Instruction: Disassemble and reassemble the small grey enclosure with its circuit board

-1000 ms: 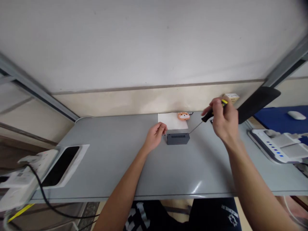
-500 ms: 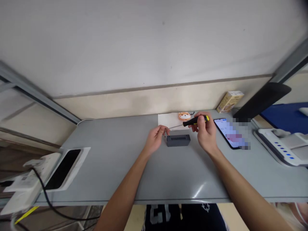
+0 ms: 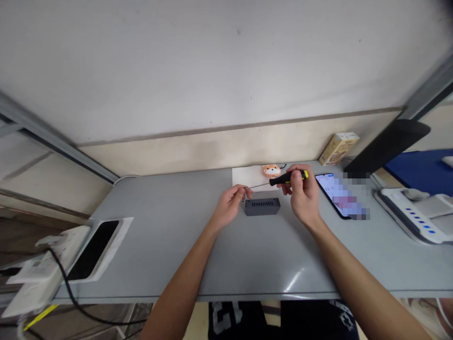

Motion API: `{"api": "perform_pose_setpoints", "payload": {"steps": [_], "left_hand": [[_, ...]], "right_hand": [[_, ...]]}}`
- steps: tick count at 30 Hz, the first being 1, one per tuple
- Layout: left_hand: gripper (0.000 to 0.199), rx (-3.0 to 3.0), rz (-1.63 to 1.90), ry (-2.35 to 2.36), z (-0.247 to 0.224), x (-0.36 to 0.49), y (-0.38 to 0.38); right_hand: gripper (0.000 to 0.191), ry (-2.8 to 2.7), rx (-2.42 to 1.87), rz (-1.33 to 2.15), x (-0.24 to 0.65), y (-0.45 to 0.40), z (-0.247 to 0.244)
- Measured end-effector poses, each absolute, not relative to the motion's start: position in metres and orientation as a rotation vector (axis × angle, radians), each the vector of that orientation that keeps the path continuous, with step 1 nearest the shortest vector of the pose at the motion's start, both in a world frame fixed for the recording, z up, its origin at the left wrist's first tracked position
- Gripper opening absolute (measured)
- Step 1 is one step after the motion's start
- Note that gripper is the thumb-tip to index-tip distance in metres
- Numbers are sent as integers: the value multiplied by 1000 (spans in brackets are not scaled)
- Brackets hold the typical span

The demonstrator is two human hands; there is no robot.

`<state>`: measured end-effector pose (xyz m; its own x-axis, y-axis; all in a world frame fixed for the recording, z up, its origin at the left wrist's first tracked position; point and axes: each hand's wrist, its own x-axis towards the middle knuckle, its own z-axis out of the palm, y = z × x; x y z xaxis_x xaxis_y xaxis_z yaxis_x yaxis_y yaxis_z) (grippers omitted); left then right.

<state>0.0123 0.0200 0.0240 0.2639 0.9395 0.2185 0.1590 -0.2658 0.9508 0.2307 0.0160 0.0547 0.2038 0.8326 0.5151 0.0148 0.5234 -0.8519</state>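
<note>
A black and yellow screwdriver [image 3: 283, 179] is held by its handle in my right hand [image 3: 303, 194], its thin shaft pointing left. My left hand [image 3: 230, 204] has its fingertips pinched at the shaft's tip; anything small between them is too tiny to make out. Just below the shaft, a dark grey box with a slotted top [image 3: 262, 207] rests on the grey table [image 3: 163, 236], touched by neither hand. Behind it lie a white sheet [image 3: 246, 176] and an orange animal-faced case [image 3: 271, 170].
A lit phone [image 3: 332, 191] lies right of my right hand, near a white power strip [image 3: 410, 217]. A yellow carton [image 3: 339, 148] and a black upright object [image 3: 387, 146] stand behind. At left are a dark phone [image 3: 94, 250], another power strip [image 3: 65, 245] and cables.
My left fingertips have shifted slightly to the right along the screwdriver's tip. My right hand and the grey box have barely moved.
</note>
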Motion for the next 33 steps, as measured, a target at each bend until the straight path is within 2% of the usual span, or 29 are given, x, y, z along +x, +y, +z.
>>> {"api": "perform_pose_setpoints", "payload": {"steps": [10,33], "left_hand": [[25,1659,1183,1131,25,9,23],[23,1652,1221,1171,25,8,21]], "right_hand": [[30,-1176,-895,707,235,19,56],[32,-1162,-904,711,235,18,57]]}}
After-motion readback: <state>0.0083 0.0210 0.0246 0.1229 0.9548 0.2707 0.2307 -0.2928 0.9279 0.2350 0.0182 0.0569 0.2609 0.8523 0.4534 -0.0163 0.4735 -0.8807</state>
